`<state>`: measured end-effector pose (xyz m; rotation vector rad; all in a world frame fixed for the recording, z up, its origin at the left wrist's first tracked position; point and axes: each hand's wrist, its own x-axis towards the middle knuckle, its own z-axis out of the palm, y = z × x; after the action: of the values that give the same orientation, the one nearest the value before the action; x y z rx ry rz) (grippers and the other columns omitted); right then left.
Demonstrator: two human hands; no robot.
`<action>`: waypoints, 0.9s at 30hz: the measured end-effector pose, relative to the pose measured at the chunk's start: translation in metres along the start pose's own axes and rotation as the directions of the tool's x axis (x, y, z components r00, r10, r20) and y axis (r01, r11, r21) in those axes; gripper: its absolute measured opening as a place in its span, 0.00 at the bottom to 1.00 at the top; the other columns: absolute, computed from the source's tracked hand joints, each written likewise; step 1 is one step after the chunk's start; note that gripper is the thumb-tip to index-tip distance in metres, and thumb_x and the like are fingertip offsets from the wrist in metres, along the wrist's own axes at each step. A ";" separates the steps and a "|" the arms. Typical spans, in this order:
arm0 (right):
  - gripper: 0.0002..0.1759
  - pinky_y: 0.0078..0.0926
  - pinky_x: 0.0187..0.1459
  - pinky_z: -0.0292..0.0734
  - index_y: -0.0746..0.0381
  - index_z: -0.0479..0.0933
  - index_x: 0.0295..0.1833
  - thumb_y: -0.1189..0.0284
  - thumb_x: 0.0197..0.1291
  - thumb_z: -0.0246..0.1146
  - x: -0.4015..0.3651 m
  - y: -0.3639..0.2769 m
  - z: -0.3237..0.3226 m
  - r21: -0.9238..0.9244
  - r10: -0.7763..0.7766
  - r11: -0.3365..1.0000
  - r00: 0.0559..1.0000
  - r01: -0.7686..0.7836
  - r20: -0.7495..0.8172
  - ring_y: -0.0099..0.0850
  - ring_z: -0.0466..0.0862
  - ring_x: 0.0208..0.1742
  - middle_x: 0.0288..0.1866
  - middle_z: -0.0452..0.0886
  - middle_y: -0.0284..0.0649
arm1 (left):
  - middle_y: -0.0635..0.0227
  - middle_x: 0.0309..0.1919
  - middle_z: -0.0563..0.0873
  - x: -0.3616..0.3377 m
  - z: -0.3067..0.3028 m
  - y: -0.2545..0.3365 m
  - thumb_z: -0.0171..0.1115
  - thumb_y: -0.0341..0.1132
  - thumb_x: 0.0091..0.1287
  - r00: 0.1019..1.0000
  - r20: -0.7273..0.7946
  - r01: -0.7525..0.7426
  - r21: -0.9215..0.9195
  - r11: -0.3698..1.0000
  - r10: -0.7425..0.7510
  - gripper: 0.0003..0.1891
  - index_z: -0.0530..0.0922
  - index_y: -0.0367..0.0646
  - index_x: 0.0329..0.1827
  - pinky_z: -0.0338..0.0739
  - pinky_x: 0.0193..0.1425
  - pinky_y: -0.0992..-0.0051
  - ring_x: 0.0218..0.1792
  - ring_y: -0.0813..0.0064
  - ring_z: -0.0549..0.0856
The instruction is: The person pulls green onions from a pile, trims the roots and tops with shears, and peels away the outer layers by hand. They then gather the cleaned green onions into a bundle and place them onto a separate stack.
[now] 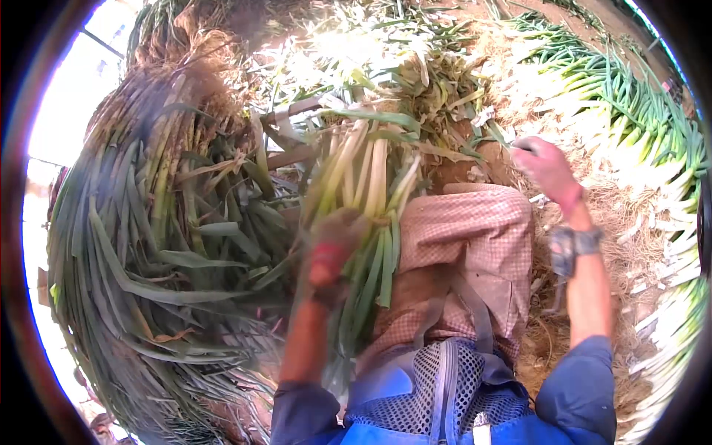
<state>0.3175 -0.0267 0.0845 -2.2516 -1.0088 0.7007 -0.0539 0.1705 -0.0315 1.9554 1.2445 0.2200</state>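
Observation:
My left hand [343, 231], blurred by motion, is closed around green onions [371, 174] beside my left knee. Their pale stalks point away from me and their green leaves hang down past the wrist. The fingertips on that side are hidden. Raised over the ground beyond my right knee, my right hand [547, 169] is closed. A thin, pale-green tip sticks out from its fingers, too small to name. Both hands have reddish cuffs at the wrist, and a grey band [575, 248] wraps the right forearm.
A large heap of untrimmed green onions [148, 222] rises on my left. Stripped leaves [356, 52] cover the ground ahead. Along the right lies a curved row of cleaner green onions [615, 104], with root scraps [615, 222] nearby. My checked trouser leg [467, 230] fills the middle.

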 end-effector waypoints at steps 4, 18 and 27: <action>0.21 0.25 0.39 0.79 0.63 0.86 0.56 0.55 0.77 0.64 0.055 -0.035 0.092 0.074 0.019 0.997 0.972 -0.038 0.234 0.24 0.83 0.38 0.41 0.86 0.34 | 0.55 0.51 0.94 0.022 0.044 0.006 0.76 0.47 0.67 0.992 0.070 -0.115 0.207 0.972 0.103 0.23 0.90 0.41 0.57 0.87 0.58 0.62 0.52 0.56 0.93; 0.14 0.33 0.36 0.79 0.64 0.86 0.42 0.63 0.72 0.67 0.093 0.088 0.232 0.045 -0.123 0.992 0.992 0.122 0.035 0.28 0.82 0.30 0.31 0.85 0.37 | 0.54 0.40 0.92 0.102 0.164 0.032 0.63 0.46 0.73 0.964 0.062 -0.239 0.632 0.737 0.259 0.15 0.90 0.44 0.43 0.86 0.45 0.48 0.43 0.48 0.93; 0.17 0.38 0.44 0.82 0.64 0.87 0.43 0.59 0.64 0.68 0.076 0.060 0.209 0.467 0.221 0.858 0.975 -0.213 0.037 0.40 0.88 0.38 0.36 0.90 0.48 | 0.46 0.44 0.94 0.108 0.171 0.023 0.56 0.46 0.77 0.987 0.158 -0.123 0.684 0.719 0.019 0.19 0.89 0.41 0.47 0.85 0.48 0.46 0.45 0.42 0.93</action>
<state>0.2535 0.0584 -0.1196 -1.9454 -0.5017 0.9096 0.1053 0.1650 -0.1576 2.6037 1.2615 -0.4162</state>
